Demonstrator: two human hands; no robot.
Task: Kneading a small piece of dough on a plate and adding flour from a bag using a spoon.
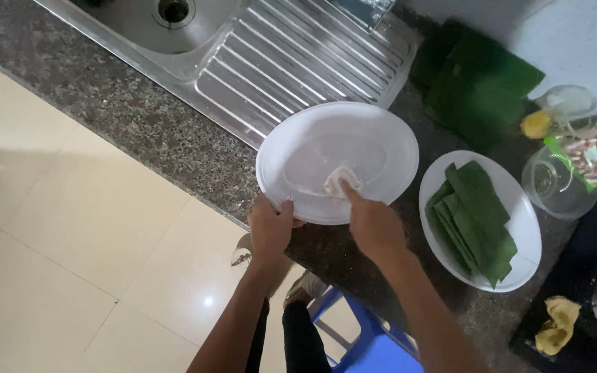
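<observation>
The left hand (271, 228) grips the near rim of a white oval plate (381, 138), with the thumb on top of the rim and the fingers closed under it, so the hand is clamped on the plate. The plate is held tilted above the edge of the dark speckled bench (139, 124), partly over the ribbed drainboard of the steel sink (291, 55). The right hand (371, 221) presses a small white crumpled tissue (340, 181) against the inner face of the plate; its fingers are together on the tissue, closed around it. To the right, a second white oval plate (530, 228) lies flat on the bench and carries folded green leaves (475, 214). More green leaves (478, 83) lie in a pile further back, near the wall. Just beside the second plate stands a clear plastic cup (554, 183), and behind it a glass jar (564, 103). A yellow cloth (555, 324) lies at the right lower corner. Below the arms a blue plastic stool (374, 345) stands on the pale tiled floor (70, 242).
</observation>
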